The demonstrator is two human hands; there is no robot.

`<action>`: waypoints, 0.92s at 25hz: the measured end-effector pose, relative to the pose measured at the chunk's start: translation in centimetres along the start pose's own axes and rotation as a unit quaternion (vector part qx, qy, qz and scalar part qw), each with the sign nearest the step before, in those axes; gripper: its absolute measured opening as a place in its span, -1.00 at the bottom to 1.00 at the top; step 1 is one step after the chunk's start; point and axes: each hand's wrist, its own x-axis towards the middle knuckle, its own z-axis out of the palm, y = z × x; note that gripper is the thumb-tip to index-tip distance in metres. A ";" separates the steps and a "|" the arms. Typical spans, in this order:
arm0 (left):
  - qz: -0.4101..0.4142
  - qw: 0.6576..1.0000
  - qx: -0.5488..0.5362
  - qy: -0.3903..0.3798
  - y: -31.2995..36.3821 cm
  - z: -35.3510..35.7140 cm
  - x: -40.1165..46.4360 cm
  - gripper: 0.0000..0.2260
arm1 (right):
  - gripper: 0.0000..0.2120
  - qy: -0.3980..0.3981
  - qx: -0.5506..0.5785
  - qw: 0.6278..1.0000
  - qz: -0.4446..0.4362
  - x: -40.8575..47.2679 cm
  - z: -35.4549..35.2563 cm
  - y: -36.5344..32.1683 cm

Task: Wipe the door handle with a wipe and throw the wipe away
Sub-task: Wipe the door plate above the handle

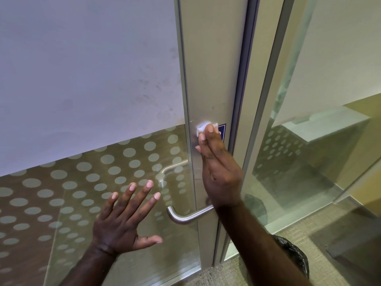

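Wipe (pixel 203 127) sits centre frame, small, white and crumpled, pressed flat against the metal door stile (pixel 208 79) under the fingertips (pixel 210 129) of the right hand (pixel 219 172). That hand is extended, fingers straight and together, pointing up the frame; it pins the wipe to the metal, not a pinch grip. A blue sticker (pixel 221 129) on the stile shows just right of the fingertips, partly covered.

Door handle (pixel 186 215), a brushed metal lever, is lower centre, below the wipe and well apart from it. Its free end curves down and left; its base is hidden behind the right wrist. No wipe contact with the lever.

Left hand (pixel 123 223) is lower left of centre, open, fingers spread, holding nothing, palm toward the glass door panel (pixel 82 182). Can't tell if it actually touches the glass. The thumb points right toward the lever, short of it.

The glass has plain frosting across the upper left and a dotted band below it. A second handle (pixel 172 168) shows through the glass on the far side. A dark bag-like object (pixel 294 254) sits on the carpet at lower right, partly behind the right forearm.
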 end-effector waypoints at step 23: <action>0.000 1.000 -0.012 -0.023 0.0 -0.3 0.0 -0.12 | -0.62 -0.014 -0.085 0.996 -0.026 -0.8 -1.2 -1.0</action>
